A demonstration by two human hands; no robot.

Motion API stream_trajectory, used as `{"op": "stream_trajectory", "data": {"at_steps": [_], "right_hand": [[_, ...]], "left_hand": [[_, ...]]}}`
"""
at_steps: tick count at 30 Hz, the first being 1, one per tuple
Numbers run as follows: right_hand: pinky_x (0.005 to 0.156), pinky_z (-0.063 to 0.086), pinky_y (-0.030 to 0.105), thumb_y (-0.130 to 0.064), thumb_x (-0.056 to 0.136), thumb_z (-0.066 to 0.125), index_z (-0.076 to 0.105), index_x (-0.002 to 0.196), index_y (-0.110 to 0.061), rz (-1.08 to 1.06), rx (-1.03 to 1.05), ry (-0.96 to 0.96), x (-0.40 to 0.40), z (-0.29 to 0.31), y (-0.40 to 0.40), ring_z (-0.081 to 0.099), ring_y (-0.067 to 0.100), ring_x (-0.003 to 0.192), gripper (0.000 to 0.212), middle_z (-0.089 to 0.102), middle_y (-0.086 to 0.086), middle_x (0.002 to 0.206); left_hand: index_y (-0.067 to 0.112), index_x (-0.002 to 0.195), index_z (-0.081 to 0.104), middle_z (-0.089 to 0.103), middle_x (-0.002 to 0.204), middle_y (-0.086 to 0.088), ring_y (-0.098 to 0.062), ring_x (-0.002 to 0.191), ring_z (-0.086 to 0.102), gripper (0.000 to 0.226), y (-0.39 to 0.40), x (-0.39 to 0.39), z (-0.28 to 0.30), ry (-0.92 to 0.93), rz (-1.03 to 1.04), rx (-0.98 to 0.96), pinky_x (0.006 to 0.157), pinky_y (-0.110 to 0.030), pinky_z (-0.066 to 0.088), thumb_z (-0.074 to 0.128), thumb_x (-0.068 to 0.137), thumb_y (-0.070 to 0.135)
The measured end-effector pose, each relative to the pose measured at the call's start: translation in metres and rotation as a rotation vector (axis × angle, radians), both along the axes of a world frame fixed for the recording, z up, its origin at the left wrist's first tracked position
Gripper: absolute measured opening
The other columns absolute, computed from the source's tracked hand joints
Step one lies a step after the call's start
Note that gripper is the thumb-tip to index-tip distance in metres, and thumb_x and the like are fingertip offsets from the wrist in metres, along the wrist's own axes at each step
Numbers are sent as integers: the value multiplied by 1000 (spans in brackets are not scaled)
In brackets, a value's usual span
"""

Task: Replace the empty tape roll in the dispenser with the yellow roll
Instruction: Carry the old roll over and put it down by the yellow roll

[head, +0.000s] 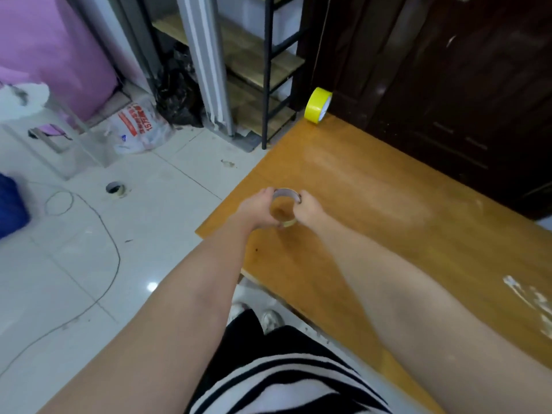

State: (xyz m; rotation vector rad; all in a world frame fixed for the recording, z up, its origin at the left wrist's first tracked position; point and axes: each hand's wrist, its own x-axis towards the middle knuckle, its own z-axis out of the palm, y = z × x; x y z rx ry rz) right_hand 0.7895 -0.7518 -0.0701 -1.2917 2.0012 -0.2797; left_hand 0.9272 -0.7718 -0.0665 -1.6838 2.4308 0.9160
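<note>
Both my hands hold an empty tape roll (286, 193), a thin grey-white ring, just above the near left part of the wooden table (373, 210). My left hand (260, 209) grips its left side and my right hand (309, 209) pinches its right side. The yellow roll (318, 105) stands on its edge at the table's far left corner, well away from both hands. No dispenser body can be made out; whatever lies under my hands is hidden.
A dark wooden door (448, 85) stands behind the table. A black metal shelf frame (267, 85) rises beside the far corner. White tiled floor (119, 279) with a loose cable (113, 255), a plastic bag (140, 127) and a black bag lies to the left.
</note>
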Motion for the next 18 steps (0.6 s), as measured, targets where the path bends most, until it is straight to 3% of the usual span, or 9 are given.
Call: {"op": "stream_trajectory", "data": {"at_steps": [4,7,13,18], "right_hand": [[91,44,36,-17,96,42,44,132,-5,-95,23,19,-14,2,-9,56,34,115,38,57,17,121],[91,44,37,-19,94,47,42,135,-8,-168,18,4,-22,-1,-14,55,33,114,43,57,16,127],[101,41,36,-20,96,49,14,153,-12,-304,35,-41,-28,7,-30,47,32,128,67,43,14,146],[90,48,42,-19,94,52,13,152,-16,-433,11,-160,-30,8,-41,55,37,118,70,44,16,143]], "left_hand": [[15,146,27,42,142,-7,-27,127,47,96,-28,-20,-5,-7,-87,-30,94,-42,48,79,69,37],[13,147,25,40,143,-9,-28,129,43,92,-52,-32,-4,8,-143,-23,95,-43,47,75,73,38],[12,147,25,40,144,-9,-29,130,43,93,-96,-51,0,36,-298,30,97,-40,42,75,74,39],[12,147,26,42,143,-12,-30,130,42,91,-119,-64,0,97,-403,70,100,-41,42,77,74,31]]}}
